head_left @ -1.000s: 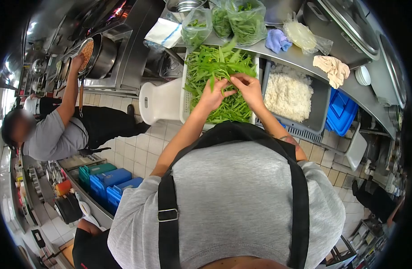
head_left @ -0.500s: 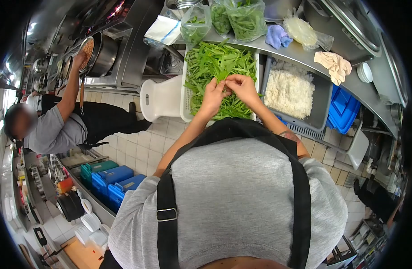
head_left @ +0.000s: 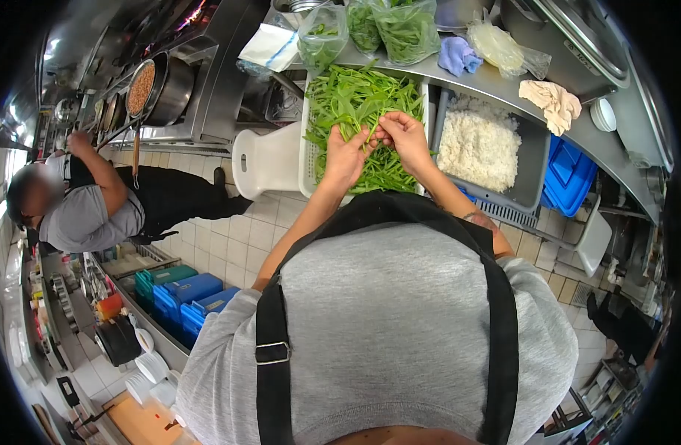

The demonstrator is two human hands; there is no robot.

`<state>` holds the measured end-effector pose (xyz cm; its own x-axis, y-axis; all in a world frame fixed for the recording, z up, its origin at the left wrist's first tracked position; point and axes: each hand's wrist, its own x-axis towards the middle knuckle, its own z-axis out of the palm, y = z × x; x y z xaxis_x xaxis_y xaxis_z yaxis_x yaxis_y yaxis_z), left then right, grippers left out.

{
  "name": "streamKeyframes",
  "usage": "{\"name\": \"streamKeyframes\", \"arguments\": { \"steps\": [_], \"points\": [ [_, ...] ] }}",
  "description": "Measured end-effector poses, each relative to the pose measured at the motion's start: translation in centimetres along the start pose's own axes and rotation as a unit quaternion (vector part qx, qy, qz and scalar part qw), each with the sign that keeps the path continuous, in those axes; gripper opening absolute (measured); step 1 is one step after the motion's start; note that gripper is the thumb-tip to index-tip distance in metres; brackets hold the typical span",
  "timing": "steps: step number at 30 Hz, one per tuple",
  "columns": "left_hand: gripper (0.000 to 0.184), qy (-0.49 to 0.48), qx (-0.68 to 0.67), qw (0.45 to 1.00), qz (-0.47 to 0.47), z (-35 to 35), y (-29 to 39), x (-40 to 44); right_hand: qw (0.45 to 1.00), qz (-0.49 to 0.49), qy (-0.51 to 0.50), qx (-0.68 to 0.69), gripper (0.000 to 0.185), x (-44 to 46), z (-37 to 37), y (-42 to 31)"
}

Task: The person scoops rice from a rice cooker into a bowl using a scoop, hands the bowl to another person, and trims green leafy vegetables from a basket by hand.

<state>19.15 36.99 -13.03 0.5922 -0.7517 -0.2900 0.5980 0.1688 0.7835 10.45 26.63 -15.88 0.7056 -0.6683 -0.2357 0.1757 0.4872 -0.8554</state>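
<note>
Leafy green stems [head_left: 389,93] fill a white plastic basket [head_left: 308,159] in front of me. Over the basket, my left hand [head_left: 346,157] is closed around a small bunch of these greens, its leaves pointing up and away from me. My right hand [head_left: 404,141] pinches the stems of the same bunch, its fingertips almost touching those of my left hand. To the right of the basket, a grey tub [head_left: 532,159] holds white rice-like food [head_left: 478,148].
Bags of greens [head_left: 406,33], a blue cloth [head_left: 459,55] and a beige cloth [head_left: 552,104] lie on the steel counter. A white stool [head_left: 265,163] stands left of the basket. Further left, a co-worker [head_left: 96,211] stands near a pan of brown food [head_left: 141,89].
My hands have drawn slightly apart and back together around the greens, whose leaves have shifted. The co-worker's hand has pulled back from the pan. Another person at the lower left has left the view.
</note>
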Motion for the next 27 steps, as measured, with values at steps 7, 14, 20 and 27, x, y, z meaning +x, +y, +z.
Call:
{"name": "streamKeyframes", "arguments": {
  "steps": [7,14,20,27],
  "points": [
    [0.033,0.037,0.077,0.994,0.061,-1.4,0.4,0.8,0.876,-0.25,-0.008,-0.413,0.006,-2.2,0.4,-3.2],
    [0.031,0.001,0.105,0.992,0.067,-1.6,1.0,0.9,0.702,-0.443,-0.042,-0.557,0.017,-1.8,0.5,-3.0],
    [0.022,0.107,0.112,0.986,0.069,-3.2,1.3,1.1,0.808,-0.323,-0.032,-0.491,0.011,-1.0,-1.0,-2.3],
    [0.021,0.094,0.22,0.967,0.093,-5.1,1.7,1.5,0.996,0.049,-0.058,-0.04,0.019,0.1,-2.5,-3.1]
  ]
}}
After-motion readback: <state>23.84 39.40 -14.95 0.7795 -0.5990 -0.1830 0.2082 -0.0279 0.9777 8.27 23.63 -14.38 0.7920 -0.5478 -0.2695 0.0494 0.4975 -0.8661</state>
